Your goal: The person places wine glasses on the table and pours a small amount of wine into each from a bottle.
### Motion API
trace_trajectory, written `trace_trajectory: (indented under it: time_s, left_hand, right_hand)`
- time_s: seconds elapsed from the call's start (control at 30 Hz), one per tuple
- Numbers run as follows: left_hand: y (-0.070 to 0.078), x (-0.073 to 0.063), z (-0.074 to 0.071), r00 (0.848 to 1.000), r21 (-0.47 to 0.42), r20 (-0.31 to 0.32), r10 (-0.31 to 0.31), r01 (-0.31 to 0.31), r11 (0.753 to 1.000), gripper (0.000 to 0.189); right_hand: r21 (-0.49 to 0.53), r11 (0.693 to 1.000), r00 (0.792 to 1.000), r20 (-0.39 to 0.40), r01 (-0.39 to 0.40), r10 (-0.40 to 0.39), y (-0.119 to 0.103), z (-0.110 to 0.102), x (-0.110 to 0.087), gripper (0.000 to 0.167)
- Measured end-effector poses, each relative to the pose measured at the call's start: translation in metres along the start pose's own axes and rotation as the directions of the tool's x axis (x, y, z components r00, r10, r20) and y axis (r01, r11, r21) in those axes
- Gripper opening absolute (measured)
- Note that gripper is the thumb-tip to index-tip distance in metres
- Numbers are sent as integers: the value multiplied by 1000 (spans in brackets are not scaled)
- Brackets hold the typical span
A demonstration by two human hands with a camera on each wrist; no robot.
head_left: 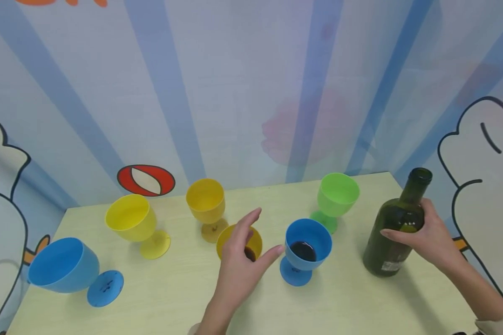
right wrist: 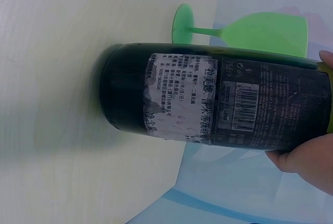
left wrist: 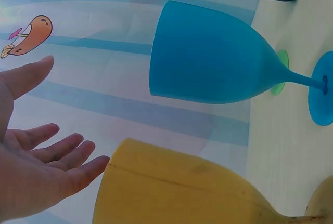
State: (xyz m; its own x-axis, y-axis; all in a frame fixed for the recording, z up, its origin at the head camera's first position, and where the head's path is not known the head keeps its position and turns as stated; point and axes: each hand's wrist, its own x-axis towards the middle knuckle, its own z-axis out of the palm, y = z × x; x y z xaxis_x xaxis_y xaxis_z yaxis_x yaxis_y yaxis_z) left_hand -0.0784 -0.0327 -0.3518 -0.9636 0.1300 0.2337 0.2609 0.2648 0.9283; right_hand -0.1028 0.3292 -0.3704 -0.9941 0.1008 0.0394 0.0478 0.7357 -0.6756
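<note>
My right hand (head_left: 433, 239) grips a dark green wine bottle (head_left: 387, 246) round its upper body, thumb across the front. The bottle stands upright at the right; its labels face the right wrist view. My left hand (head_left: 239, 274) hovers over a yellow goblet (head_left: 256, 239), thumb and fingers spread, holding nothing. That goblet has dark liquid inside and is partly hidden by the hand in the head view. In the left wrist view, a fingertip appears close to its rim; contact is unclear. Just right of it stands a blue goblet (head_left: 318, 239) with dark liquid in it.
A green goblet (head_left: 335, 195) stands behind the blue one. An orange-yellow goblet (head_left: 205, 200), a yellow goblet (head_left: 132, 218) and another blue goblet (head_left: 64, 267) stand to the left on the pale table (head_left: 172, 298). A printed striped backdrop (head_left: 234, 93) rises behind the table.
</note>
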Motion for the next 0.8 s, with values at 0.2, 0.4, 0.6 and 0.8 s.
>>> trace_trajectory:
  time_s: [0.2, 0.4, 0.6, 0.8]
  left_hand:
    - [-1, 2, 9, 999, -40, 25, -21, 22, 999, 66]
    - [1, 5, 18, 998, -82, 53, -24, 28, 996, 66]
    - [2, 11, 28, 997, -98, 70, -36, 42, 994, 70]
    - [4, 21, 41, 996, -115, 85, -20, 30, 993, 71]
  right_hand:
    - [1, 1000, 1000, 4, 2, -2, -1, 0, -1, 92]
    - [-5, 1000, 1000, 4, -3, 3, 0, 1, -1, 93]
    - [1, 1000, 1000, 7, -6, 6, 0, 1, -1, 95]
    - [-7, 1000, 1000, 11, -9, 9, -2, 1, -1, 95]
